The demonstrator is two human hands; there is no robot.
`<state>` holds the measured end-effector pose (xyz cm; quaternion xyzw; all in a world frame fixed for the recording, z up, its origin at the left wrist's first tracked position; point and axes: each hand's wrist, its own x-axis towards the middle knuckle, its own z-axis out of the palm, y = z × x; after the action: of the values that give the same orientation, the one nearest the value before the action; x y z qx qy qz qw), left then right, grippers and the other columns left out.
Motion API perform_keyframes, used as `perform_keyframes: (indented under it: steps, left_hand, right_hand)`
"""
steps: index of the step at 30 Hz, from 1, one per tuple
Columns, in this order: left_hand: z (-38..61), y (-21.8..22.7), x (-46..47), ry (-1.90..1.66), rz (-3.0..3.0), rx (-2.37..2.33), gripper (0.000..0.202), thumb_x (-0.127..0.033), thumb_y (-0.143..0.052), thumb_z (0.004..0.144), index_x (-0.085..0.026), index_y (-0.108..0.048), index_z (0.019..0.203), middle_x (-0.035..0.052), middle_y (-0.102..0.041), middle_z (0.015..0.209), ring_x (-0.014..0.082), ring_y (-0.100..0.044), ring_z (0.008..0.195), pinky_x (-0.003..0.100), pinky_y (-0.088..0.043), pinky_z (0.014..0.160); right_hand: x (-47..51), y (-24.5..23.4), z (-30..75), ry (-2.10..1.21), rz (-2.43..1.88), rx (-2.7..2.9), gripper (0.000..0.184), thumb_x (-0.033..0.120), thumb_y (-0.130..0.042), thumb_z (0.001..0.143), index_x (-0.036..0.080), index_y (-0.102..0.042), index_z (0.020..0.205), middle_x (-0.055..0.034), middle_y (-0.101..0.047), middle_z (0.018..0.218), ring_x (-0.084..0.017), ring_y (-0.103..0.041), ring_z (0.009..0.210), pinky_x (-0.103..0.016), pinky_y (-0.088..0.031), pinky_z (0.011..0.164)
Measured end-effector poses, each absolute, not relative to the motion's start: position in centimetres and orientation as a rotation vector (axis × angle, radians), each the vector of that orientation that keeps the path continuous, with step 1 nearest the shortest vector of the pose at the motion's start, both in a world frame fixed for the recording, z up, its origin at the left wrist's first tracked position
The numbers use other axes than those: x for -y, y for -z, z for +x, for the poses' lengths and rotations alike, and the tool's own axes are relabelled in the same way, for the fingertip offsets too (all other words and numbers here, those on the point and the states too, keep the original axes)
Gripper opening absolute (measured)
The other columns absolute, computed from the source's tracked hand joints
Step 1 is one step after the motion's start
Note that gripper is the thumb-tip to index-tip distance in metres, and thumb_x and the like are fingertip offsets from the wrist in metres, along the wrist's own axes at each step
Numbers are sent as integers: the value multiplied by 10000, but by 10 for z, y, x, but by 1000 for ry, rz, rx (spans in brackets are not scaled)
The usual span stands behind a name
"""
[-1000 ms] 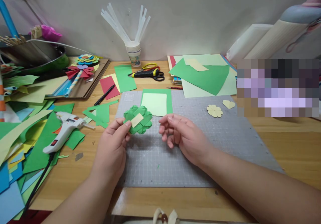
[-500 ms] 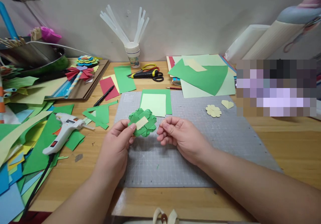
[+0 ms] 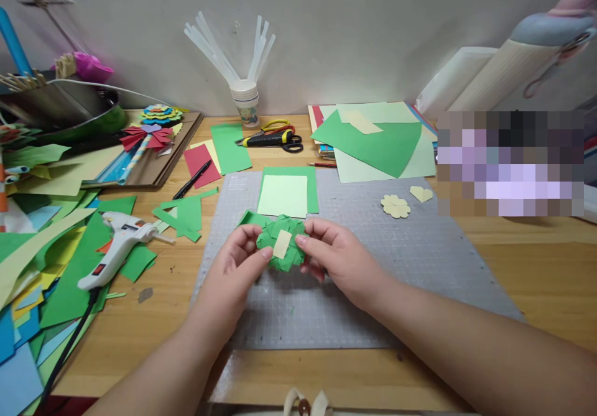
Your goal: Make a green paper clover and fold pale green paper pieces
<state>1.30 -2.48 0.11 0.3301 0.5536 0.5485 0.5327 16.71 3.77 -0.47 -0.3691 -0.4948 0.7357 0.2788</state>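
Note:
Both hands pinch a layered green paper flower point(image 3: 265, 239) above the grey cutting mat point(image 3: 354, 304). Across its upper face lies a small cream paper strip point(image 3: 282, 244). My left hand point(image 3: 237, 260) is closed on the flower's left edge, thumb on top. On the right edge, my right hand point(image 3: 338, 254) grips with its thumb over the paper and fingers below. Just behind the flower a piece of green paper point(image 3: 249, 218) shows in part. Further back on the mat, a pale green square sheet point(image 3: 282, 195) lies over a darker green sheet point(image 3: 312, 186).
A white glue gun point(image 3: 116, 245) rests left among green scraps point(image 3: 69, 279). Scissors point(image 3: 293, 145) and a yellow-black cutter point(image 3: 265, 139) lie behind the mat. At right are a cream paper flower point(image 3: 395, 206) and a paper heart point(image 3: 421, 193). A cup point(image 3: 247, 108) holds white sticks.
The green flower has moved right and slightly nearer, and turned so its cream strip stands steeper. My right hand, apart from it before, now grips its right edge. Green paper behind has come into view.

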Motion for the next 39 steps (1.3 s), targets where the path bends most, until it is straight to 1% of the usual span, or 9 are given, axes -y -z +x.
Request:
perform_keyframes:
  steps: [2, 6, 10, 13, 17, 22, 29, 34, 39]
  left_hand:
    - [13, -1, 25, -1305, 794, -1336, 191, -281, -704, 745, -218, -603, 893, -21, -591, 817, 95, -495, 657, 178, -391, 561]
    - [11, -2, 26, -1175, 821, -1350, 166, -318, -691, 764, -191, -613, 840, -6, -618, 778, 116, -539, 689, 200, -436, 632]
    - [11, -2, 26, -1117, 872, -1368, 192, -343, -678, 774, -189, -644, 883, 27, -667, 836, 162, -589, 765, 245, -463, 697]
    - [11, -3, 26, -1091, 896, -1383, 212, -343, -677, 772, -194, -663, 922, 36, -687, 850, 187, -611, 809, 264, -470, 729]
    - [12, -4, 26, -1053, 915, -1367, 207, -352, -654, 791, -202, -677, 932, 27, -705, 839, 181, -630, 785, 262, -477, 721]
    - [13, -5, 27, -1050, 928, -1389, 205, -359, -656, 786, -191, -682, 899, 23, -706, 800, 173, -627, 737, 251, -475, 680]
    - [12, -5, 27, -1084, 911, -1366, 163, -344, -664, 777, -186, -657, 816, -1, -647, 733, 141, -571, 688, 226, -451, 638]
    - [12, -4, 29, -1113, 794, -1376, 218, -331, -715, 725, -205, -606, 866, -16, -619, 742, 128, -556, 650, 217, -447, 594]
    - [13, -6, 28, -1074, 824, -1360, 192, -324, -725, 694, -187, -597, 733, -26, -587, 668, 112, -529, 586, 205, -424, 561]
  right_hand:
    - [-37, 4, 167, -1974, -981, 1364, 201, 341, -595, 791, 179, -509, 708, 41, -524, 618, -74, -481, 504, -185, -331, 414]
    - [-35, 2, 167, -1992, -944, 1422, 162, 297, -570, 794, 185, -512, 692, 45, -527, 591, -70, -444, 489, -193, -330, 422]
    - [-34, 2, 167, -1994, -938, 1413, 164, 302, -572, 790, 188, -513, 687, 47, -522, 589, -67, -424, 480, -197, -313, 424]
    - [-34, 3, 167, -1996, -932, 1407, 177, 311, -582, 787, 190, -507, 682, 47, -515, 592, -68, -421, 482, -200, -316, 428]
    - [-33, 4, 167, -1984, -921, 1424, 184, 312, -577, 790, 193, -498, 675, 49, -496, 590, -70, -413, 485, -199, -315, 426]
    - [-31, 3, 166, -1987, -920, 1417, 198, 329, -589, 776, 197, -484, 673, 52, -478, 598, -73, -415, 496, -200, -309, 426]
    - [-30, 2, 166, -1968, -920, 1423, 190, 295, -581, 772, 196, -461, 663, 58, -436, 590, -72, -389, 503, -200, -305, 438]
    - [-30, 3, 168, -1979, -904, 1468, 169, 281, -575, 770, 196, -473, 665, 60, -429, 585, -74, -369, 499, -205, -300, 450]
    - [-29, 6, 168, -1980, -864, 1509, 173, 279, -567, 781, 194, -468, 667, 57, -429, 593, -75, -351, 509, -208, -285, 475]
